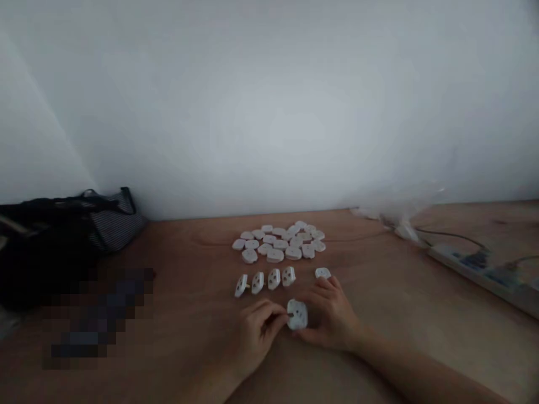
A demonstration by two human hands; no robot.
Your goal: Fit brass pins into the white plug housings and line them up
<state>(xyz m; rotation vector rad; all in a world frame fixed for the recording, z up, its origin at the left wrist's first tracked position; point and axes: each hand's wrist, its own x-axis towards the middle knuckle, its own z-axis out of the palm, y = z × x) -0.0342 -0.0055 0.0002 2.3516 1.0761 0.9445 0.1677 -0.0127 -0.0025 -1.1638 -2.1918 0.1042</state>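
A white rounded-square plastic piece point(297, 314) with small holes is between my two hands, low in the middle of the view. My right hand point(330, 314) grips it from the right, thumb below and fingers above. My left hand point(263, 325) is closed in a pinch at its left edge; whatever the fingertips hold is too small to make out. Just beyond my right fingers lies another white piece point(323, 273). Four white socket-like pieces stand in a row past my left hand, among them one point(288, 276) at the right end.
Several white pieces point(280, 244) lie grouped toward the wall. A black bag point(46, 241) sits at the left, near a blurred dark object point(105, 314). On the right are a power strip point(475, 272), cables and clear plastic point(400, 219).
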